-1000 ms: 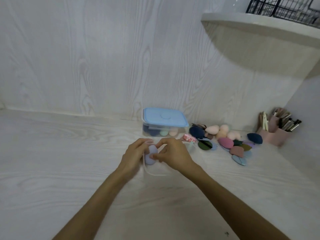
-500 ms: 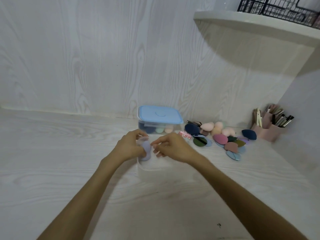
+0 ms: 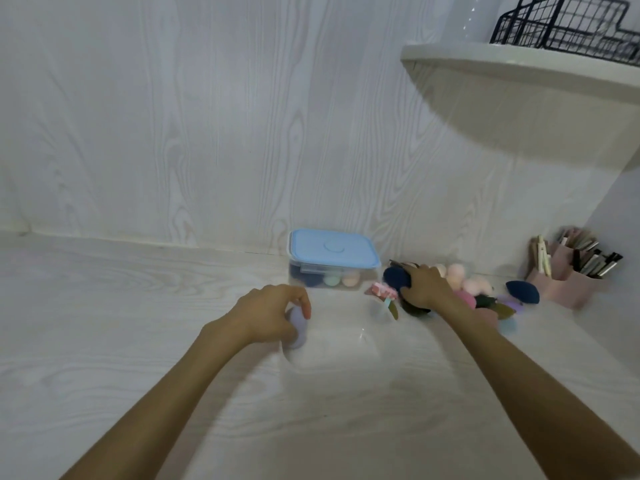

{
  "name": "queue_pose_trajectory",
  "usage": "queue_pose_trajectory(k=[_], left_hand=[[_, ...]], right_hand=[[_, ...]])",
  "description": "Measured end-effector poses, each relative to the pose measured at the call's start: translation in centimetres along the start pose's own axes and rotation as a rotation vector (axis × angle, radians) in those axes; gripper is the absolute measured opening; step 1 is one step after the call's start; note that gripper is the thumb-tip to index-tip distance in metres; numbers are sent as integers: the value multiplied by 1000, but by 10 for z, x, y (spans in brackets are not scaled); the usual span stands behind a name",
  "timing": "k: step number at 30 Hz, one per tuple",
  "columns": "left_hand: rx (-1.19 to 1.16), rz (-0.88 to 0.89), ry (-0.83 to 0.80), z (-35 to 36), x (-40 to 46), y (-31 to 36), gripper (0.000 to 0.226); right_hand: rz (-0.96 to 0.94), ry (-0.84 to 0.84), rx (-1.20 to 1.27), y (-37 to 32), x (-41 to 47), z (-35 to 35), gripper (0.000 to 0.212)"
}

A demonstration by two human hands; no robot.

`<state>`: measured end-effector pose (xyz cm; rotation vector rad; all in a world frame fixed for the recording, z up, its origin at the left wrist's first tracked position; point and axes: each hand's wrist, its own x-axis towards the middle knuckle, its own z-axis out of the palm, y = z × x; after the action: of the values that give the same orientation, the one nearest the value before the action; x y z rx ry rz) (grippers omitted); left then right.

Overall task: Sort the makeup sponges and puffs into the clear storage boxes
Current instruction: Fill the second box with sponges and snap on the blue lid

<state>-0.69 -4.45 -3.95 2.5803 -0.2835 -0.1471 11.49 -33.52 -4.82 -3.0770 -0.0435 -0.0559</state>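
My left hand (image 3: 268, 313) is curled around a lavender puff (image 3: 298, 328) at the left edge of an open clear box (image 3: 367, 337) on the white table. My right hand (image 3: 424, 285) reaches into the pile of sponges and puffs (image 3: 467, 289) to the right, with its fingers on a dark blue sponge (image 3: 396, 277). Behind the open box stands a second clear box with a blue lid (image 3: 332, 249), holding dark, green and peach sponges. Another dark blue sponge (image 3: 523, 291) lies at the pile's right end.
A pink organizer with brushes and pencils (image 3: 571, 271) stands at the far right by the side wall. A white corner shelf (image 3: 519, 69) carries a black wire basket (image 3: 568, 24) above it. The wood-grain wall runs behind the boxes.
My right hand has left the lavender puff and moved right to the pile, onto a dark blue sponge. My left hand stays at the open box with the puff.
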Motion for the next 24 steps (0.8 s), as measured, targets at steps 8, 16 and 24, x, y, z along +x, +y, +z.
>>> queue_pose_trajectory(k=[8, 16, 24], left_hand=[[-51, -14, 18, 0, -5, -1, 32], [25, -44, 42, 2, -8, 9, 33], [-38, -55, 91, 3, -10, 7, 32]], right_hand=[[19, 277, 647, -21, -28, -34, 34], [-432, -172, 421, -95, -137, -74, 34], [-382, -115, 348, -118, -123, -10, 42]])
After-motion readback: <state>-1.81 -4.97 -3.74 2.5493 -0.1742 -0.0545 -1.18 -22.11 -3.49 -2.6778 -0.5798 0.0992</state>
